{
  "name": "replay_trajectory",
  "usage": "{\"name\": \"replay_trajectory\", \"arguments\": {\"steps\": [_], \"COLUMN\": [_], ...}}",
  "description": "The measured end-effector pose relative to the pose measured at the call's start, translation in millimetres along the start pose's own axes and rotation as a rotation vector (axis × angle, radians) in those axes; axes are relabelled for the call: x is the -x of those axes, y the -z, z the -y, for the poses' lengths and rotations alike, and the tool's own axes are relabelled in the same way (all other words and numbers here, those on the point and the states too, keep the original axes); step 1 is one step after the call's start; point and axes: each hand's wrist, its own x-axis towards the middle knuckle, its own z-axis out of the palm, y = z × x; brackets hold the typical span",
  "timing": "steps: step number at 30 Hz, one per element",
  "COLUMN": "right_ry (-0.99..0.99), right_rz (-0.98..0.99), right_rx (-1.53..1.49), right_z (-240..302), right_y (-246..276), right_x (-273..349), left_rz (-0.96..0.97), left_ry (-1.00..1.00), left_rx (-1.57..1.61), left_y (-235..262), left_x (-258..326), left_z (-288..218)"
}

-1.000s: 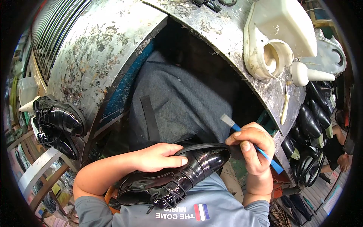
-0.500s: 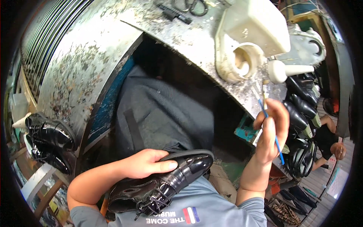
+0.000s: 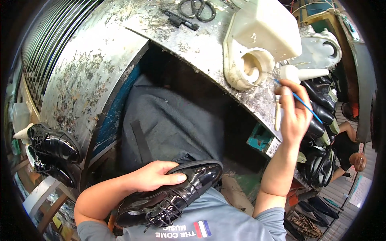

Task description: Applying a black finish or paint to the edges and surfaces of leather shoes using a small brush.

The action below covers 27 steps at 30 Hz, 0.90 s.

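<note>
The right hand (image 3: 294, 114) is raised off the lap, forearm rising steeply from the lower edge, wrist bent so the fingers curl toward the bench; thumb and fingers are pinched together on a thin blue-handled brush (image 3: 302, 102). The brush runs slantwise, its handle end pointing down and to the right past the knuckles, its working end up and to the left, at the mouth of the cream plastic glue pot (image 3: 257, 44); whether the tip touches the pot's round opening I cannot tell. The left hand (image 3: 155, 176) lies across the person's lap, forearm coming in from the lower left, palm down and fingers pressed flat along the upper edge of a glossy black lace-up shoe (image 3: 173, 197), thumb tucked behind it, holding it steady against the grey shirt. The shoe lies on its side with its long axis slanting from lower left to upper right, toe toward the upper right, laces toward the lower left. A dark grey apron (image 3: 169, 124) hangs below the bench edge between the arms. The paint-spattered metal bench (image 3: 80, 80) curves round the lap; scissors (image 3: 199, 9) lie on it at the top. Another pair of black shoes (image 3: 52, 152) sits at the left, and a stack of black shoes (image 3: 321, 120) at the right, just beyond the raised hand.
</note>
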Motion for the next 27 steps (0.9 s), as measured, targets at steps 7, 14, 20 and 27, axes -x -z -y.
{"name": "replay_trajectory", "arguments": {"steps": [7,14,20,27], "right_ry": [-0.072,0.025,0.022,0.054], "right_rz": [0.106,0.746,0.847,0.893], "right_rx": [-0.283,-0.435,-0.441,-0.41], "right_z": [21,30,26,27], "right_y": [-7,-38,-51,-54], "right_x": [46,77,89,87], "left_rz": [0.0,-0.026,-0.013,-0.027], "left_ry": [-0.007,0.007,0.004,0.005], "left_rx": [-0.089,-0.082,-0.029,-0.049], "left_y": [2,3,0,0], "left_x": [-4,-3,-2,-2], "left_z": [1,4,2,2]}}
